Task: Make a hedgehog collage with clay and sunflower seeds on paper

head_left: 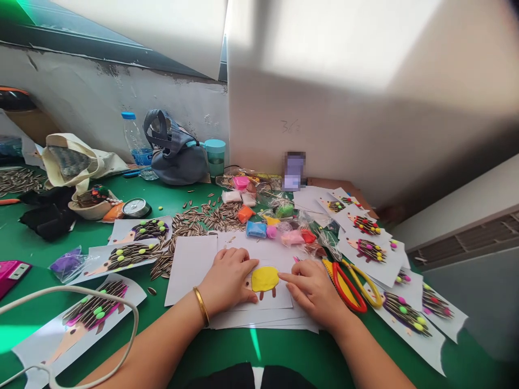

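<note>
A white sheet of paper [239,300] lies before me, bearing a hedgehog shape with a flat yellow clay body [265,279] and small brown feet. My left hand [231,275] rests on the sheet at the left, thumb and fingers apart, covering much of the hedgehog's head; one dark eye shows between them. From the right, my right hand [310,286] stretches its index finger to the yellow clay's right edge, the other fingers loosely bent. Close by my right hand are scissors with red and yellow handles [351,289]. More white sheets lie beneath the picture.
Sunflower seeds [203,217] are heaped behind the paper, beside bagged coloured clay [256,229]. Hedgehog pictures lie at right [367,249] and left [97,308]. A white cable [132,324] loops at front left. A bottle [135,140], grey bag [178,156], cup [214,156] and phone [294,172] stand behind.
</note>
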`<state>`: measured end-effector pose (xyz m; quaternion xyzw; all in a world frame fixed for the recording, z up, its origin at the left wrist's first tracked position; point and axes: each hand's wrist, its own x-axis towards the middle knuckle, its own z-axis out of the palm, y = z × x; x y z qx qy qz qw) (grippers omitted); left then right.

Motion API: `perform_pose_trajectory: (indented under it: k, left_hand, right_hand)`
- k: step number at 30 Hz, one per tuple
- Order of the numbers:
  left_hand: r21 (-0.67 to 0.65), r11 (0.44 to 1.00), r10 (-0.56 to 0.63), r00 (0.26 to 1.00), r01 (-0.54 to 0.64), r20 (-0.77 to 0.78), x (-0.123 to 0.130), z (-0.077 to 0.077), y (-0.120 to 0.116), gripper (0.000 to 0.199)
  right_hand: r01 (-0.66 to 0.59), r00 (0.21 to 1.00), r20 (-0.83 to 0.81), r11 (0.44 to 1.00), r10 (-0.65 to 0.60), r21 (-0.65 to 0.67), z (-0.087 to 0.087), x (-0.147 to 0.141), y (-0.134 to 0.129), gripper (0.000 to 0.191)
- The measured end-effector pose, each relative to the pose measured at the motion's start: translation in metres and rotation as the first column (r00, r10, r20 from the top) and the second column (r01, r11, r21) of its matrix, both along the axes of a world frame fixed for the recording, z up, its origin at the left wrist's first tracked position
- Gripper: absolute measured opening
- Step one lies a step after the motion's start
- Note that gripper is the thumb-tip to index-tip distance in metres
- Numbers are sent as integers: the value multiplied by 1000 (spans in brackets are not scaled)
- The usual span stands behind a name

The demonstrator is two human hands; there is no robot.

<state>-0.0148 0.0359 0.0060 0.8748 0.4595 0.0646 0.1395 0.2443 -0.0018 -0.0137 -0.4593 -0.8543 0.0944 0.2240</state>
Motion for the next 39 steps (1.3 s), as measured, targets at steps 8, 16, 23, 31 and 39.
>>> perform_pose_trajectory:
  k: [8,16,23,31,39]
  left_hand:
    - [12,1000,-6,1000,5,5,-1,-1,1,79]
    - [2,1000,0,1000,0,0,0,1,0,78]
    - [-3,1000,-3,1000,3,5,0,2,-1,79]
    - [-4,1000,-3,1000,3,5,0,0,1,80]
    - [-14,1000,3,1000,-3,-2,0,2,0,79]
  right_hand:
    - [-43,995,87,999,45,-33,2,-9,-1,26]
    - [-46,997,60,999,46,6,3,-9,0,25]
    - [-49,999,20,999,49,-5,2,-7,1,26]
    - [-66,995,-82,994,59,-87,2,-6,1,25]
    - [-56,998,-15,996,55,-67,-2,-8,2,26]
